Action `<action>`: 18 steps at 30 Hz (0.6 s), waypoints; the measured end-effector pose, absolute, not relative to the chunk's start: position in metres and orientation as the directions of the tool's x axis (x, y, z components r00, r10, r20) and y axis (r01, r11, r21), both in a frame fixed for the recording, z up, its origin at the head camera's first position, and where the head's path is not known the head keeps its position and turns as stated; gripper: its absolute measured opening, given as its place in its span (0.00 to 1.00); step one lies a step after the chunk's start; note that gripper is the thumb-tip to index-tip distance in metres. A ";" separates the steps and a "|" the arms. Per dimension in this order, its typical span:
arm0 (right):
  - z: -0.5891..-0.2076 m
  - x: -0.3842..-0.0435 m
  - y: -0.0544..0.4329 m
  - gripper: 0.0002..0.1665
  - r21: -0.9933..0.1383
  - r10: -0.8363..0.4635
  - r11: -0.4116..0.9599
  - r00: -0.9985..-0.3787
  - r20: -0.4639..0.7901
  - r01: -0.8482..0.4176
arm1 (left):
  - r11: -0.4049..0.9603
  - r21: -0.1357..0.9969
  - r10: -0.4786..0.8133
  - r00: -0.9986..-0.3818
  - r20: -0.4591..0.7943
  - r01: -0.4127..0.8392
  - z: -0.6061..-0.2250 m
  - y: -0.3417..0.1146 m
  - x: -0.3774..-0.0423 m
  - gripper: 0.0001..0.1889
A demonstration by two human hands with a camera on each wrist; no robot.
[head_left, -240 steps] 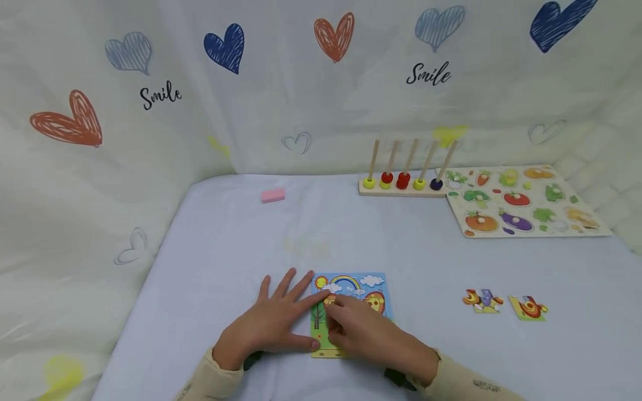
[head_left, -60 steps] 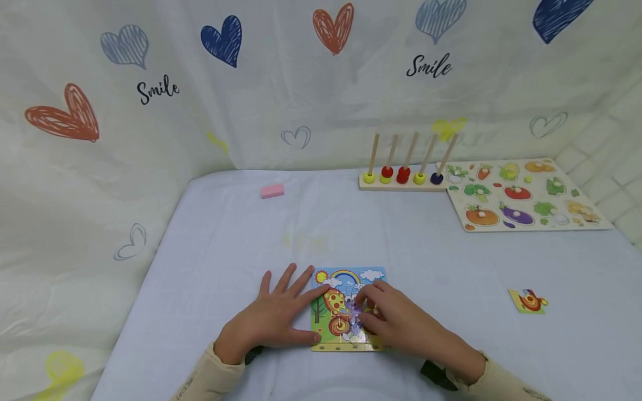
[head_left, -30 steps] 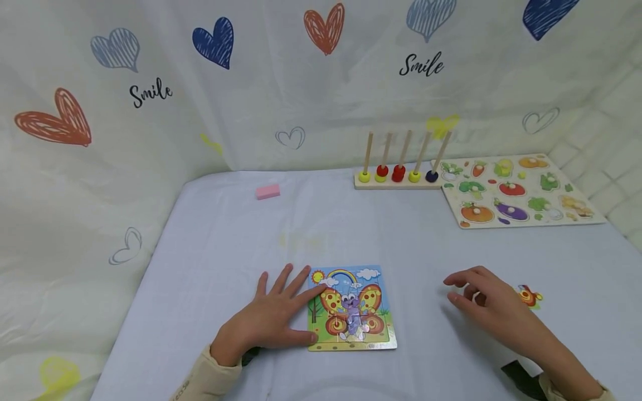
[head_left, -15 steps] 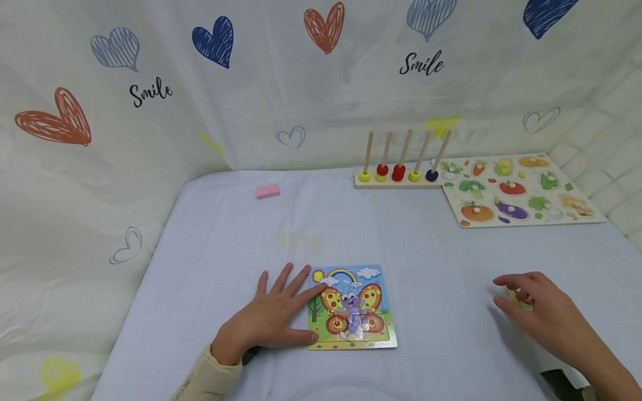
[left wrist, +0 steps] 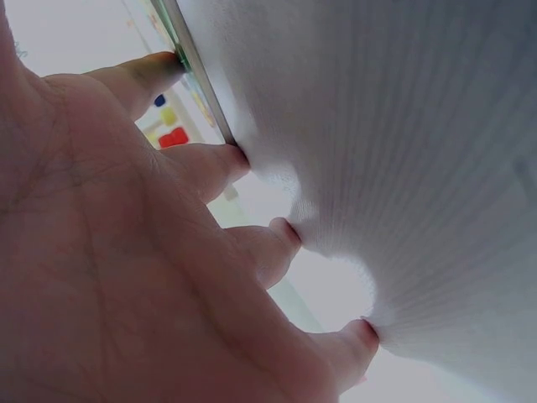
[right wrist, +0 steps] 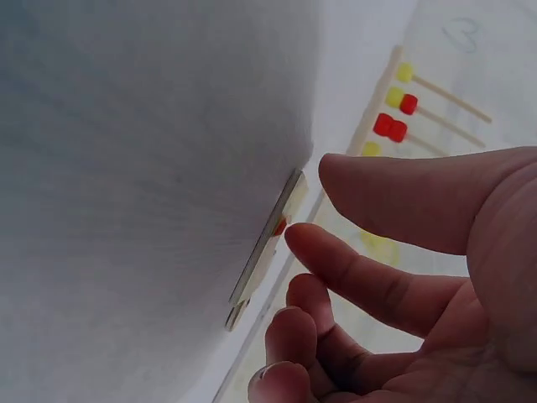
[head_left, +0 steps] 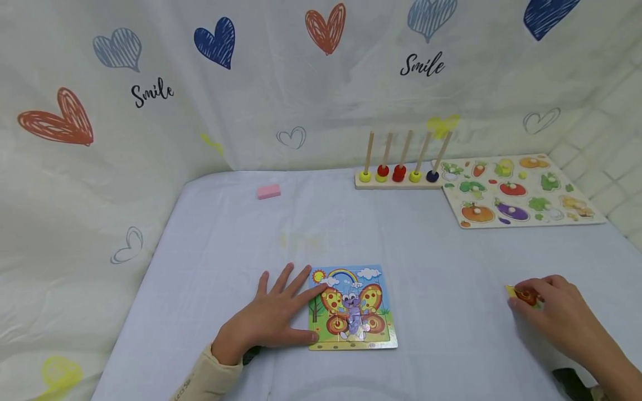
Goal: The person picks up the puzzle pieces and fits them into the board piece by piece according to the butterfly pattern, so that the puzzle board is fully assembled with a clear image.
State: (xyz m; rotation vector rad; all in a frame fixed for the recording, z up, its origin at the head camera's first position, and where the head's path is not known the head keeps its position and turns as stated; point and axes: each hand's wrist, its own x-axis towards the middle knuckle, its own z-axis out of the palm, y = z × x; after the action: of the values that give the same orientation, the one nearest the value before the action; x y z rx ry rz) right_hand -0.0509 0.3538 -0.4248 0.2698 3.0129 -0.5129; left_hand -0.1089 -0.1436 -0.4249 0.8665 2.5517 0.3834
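Observation:
A square butterfly jigsaw puzzle (head_left: 373, 284) lies at the near middle of the table in the head view. My left hand (head_left: 268, 317) is spread flat at its left side, index fingertip and thumb touching the board; the left wrist view shows the other fingertips on the cloth. Far to the right, one loose puzzle piece (head_left: 524, 295) lies beneath my right hand (head_left: 557, 309), which partly covers it. In the right wrist view the piece (right wrist: 267, 243) is flat on the cloth. The index fingertip is close beside it, the thumb apart, and the other fingers loosely bent.
At the back stands a wooden peg abacus (head_left: 398, 185) with coloured beads. Right of it lies a vegetable peg board (head_left: 531, 189). A pink block (head_left: 268, 191) sits at the back left. A white curtain with hearts (head_left: 326, 83) hangs behind the table.
The right hand has left the puzzle and moved right, over the loose piece. Of two loose pieces seen eight seconds ago, one is gone from the right. The left hand has stayed put.

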 end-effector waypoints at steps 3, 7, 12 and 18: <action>-0.424 -0.053 0.354 0.21 -0.313 0.158 0.931 -0.981 -0.111 0.186 | 0.759 0.398 0.637 -0.715 -0.288 0.516 -0.425 -0.145 -0.108 0.47; -0.424 -0.057 0.355 0.17 -0.304 0.162 0.933 -0.980 -0.119 0.191 | 0.752 0.407 0.644 -0.711 -0.281 0.520 -0.425 -0.146 -0.108 0.47; -0.424 -0.058 0.358 0.15 -0.323 0.146 0.930 -0.982 -0.122 0.178 | 0.753 0.397 0.644 -0.712 -0.280 0.524 -0.426 -0.146 -0.108 0.47; -0.426 -0.058 0.359 0.13 -0.332 0.136 0.929 -0.986 -0.096 0.161 | 0.753 0.393 0.643 -0.715 -0.274 0.527 -0.425 -0.146 -0.107 0.47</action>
State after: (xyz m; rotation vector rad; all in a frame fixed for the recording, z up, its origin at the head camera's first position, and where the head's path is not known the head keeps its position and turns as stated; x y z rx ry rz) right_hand -0.0583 0.3585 -0.4261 0.2322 3.0154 -0.5285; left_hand -0.1074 -0.1458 -0.4251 0.8944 2.5564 0.4044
